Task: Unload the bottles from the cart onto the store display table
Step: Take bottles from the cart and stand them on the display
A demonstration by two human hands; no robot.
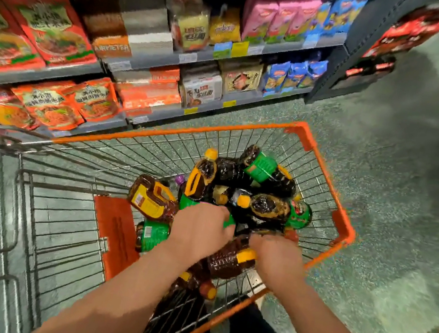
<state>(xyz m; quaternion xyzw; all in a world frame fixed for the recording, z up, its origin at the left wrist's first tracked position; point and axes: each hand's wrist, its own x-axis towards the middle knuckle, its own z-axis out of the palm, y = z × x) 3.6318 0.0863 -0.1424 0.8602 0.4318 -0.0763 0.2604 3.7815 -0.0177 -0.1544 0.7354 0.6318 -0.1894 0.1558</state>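
Inside the orange-rimmed wire cart point(325, 169), near its handle edge, both hands reach the piled dark plastic bottles point(239, 196): left hand point(200, 231) grips a green-labelled one, right hand point(277, 258) grips another; lift singly, supporting each base.

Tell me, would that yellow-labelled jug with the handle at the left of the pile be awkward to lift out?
Probably heavy for its size: the yellow-labelled jug looks full of dark liquid. Its moulded handle should give a firm hold. It lies on its side against other bottles in the cart, so neighbours may shift or roll.
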